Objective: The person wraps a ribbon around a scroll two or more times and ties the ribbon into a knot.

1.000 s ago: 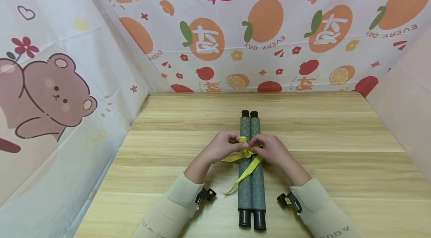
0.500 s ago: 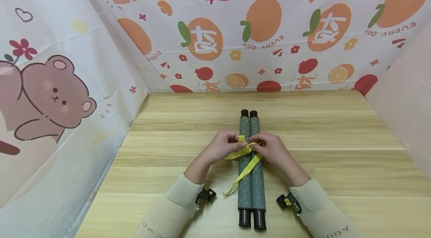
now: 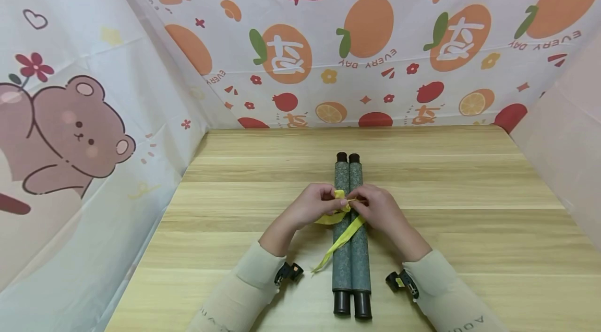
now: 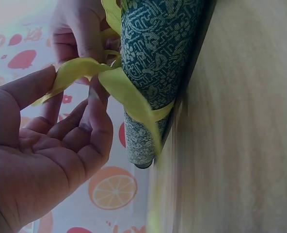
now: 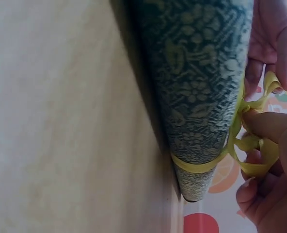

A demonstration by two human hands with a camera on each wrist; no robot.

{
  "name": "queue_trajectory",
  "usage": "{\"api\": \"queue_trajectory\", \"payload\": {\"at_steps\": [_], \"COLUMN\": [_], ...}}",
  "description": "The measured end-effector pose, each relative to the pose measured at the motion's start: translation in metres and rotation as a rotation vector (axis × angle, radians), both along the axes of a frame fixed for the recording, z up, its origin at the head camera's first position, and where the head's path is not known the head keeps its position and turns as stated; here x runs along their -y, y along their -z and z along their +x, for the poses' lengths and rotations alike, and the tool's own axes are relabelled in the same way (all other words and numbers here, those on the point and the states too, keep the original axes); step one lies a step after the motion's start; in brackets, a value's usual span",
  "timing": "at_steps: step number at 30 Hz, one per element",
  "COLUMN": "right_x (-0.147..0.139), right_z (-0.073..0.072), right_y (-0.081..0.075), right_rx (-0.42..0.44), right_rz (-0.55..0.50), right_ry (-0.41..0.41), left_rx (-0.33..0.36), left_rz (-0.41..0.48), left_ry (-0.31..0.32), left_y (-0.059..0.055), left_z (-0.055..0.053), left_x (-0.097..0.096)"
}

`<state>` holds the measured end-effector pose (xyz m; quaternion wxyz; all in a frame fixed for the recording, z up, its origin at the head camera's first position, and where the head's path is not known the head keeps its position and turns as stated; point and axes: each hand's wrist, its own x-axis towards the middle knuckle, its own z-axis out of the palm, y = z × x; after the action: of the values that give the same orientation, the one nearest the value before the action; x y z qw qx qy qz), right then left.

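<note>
A hanging scroll (image 3: pixel 341 264), rolled from both ends into two green patterned rolls with dark knobs, lies lengthwise on the table. Around its middle runs a yellow ribbon (image 3: pixel 344 240), whose band (image 5: pixel 197 167) crosses the cloth in the right wrist view. From the left, my left hand (image 3: pixel 312 205) pinches a ribbon loop between thumb and fingers; the same loop (image 4: pixel 78 68) stands off the roll in the left wrist view. My right hand (image 3: pixel 379 209) pinches another part of the ribbon close beside it. One loose tail slants over the rolls toward the lower left. Fingers partly hide the knot.
The wooden table (image 3: pixel 235 175) ends at a fruit-printed cloth (image 3: pixel 357 86) along the back. A bear-printed cloth (image 3: pixel 75 128) hangs at the left and a pale one (image 3: pixel 563 154) at the right. Small black wrist cameras (image 3: pixel 288 272) sit at both cuffs.
Both hands stay almost in place over the scroll. The ribbon between the right fingers looks narrower, and the tail under the left hand has drawn in slightly to the right.
</note>
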<state>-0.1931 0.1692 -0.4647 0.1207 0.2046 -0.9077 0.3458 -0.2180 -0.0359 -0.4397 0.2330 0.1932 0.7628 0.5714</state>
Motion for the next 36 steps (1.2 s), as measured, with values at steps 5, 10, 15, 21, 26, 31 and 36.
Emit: {"api": "queue_trajectory", "payload": {"at_steps": [5,10,15,21,26,31,36], "right_x": [-0.004,-0.009,-0.009,-0.005,-0.002,0.001,0.004], "right_z": [-0.001,-0.002,-0.003,-0.003,-0.002,-0.002,-0.001], "right_y": [-0.005,-0.011,-0.012,-0.005,-0.001,0.002,0.002], "right_rx": [0.171,0.299,0.271,0.127,0.112,0.096,0.079], "right_rz": [-0.091,-0.102,-0.074,-0.013,-0.021,-0.014,0.025], "right_ry": [-0.014,-0.018,-0.029,-0.051,-0.033,-0.005,0.026], "left_rx": [0.025,0.021,0.002,-0.038,-0.031,0.003,0.036], "left_rz": [0.035,0.034,0.025,0.027,0.039,0.04,0.05], "left_ry": [0.008,0.007,0.0,0.002,-0.009,-0.021,-0.032], "left_y": [0.001,0.002,0.003,0.005,0.007,0.009,0.009], "left_z": [0.001,0.0,0.0,-0.001,-0.002,-0.002,-0.002], "left_x": [0.002,0.002,0.002,0.002,0.001,-0.001,-0.002]}}
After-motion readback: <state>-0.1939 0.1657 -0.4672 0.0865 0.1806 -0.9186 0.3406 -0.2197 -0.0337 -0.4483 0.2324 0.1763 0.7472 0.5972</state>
